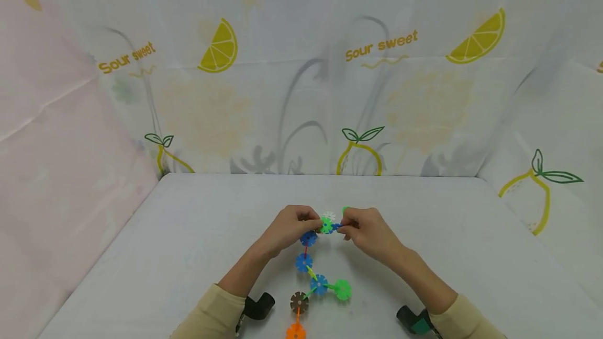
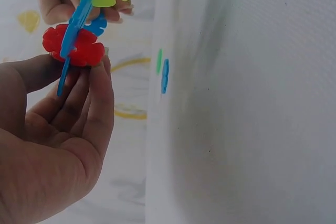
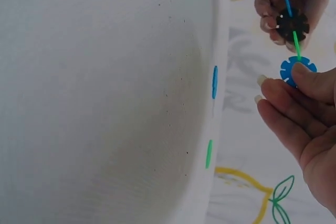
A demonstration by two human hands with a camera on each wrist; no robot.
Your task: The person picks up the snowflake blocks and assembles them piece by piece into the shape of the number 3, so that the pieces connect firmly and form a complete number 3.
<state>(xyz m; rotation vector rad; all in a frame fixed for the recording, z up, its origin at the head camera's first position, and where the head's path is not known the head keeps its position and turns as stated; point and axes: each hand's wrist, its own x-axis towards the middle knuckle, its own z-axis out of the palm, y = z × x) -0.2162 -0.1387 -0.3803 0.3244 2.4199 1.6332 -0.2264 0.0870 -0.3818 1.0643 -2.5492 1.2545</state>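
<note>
A chain of slotted plastic snowflake discs hangs between and below my hands. In the head view, my left hand (image 1: 289,228) pinches the chain near its upper end, by a green disc (image 1: 326,225). Close to its fingertips in the left wrist view are a red disc (image 2: 86,51) and a blue disc seen edge-on. My right hand (image 1: 374,230) pinches a blue disc (image 3: 289,72) between thumb and fingers. That disc joins a green one seen edge-on, then a black disc (image 3: 292,24). Further down the chain are blue discs (image 1: 303,262), a brown disc (image 1: 299,302) and an orange disc (image 1: 296,332).
A white disc (image 1: 330,215) shows just behind the hands. Loose blue (image 3: 214,82) and green (image 3: 208,154) pieces lie on the white tabletop (image 1: 207,224). Black wrist-worn devices (image 1: 260,306) sit under the forearms. A lemon-print cloth (image 1: 282,93) stands behind the table.
</note>
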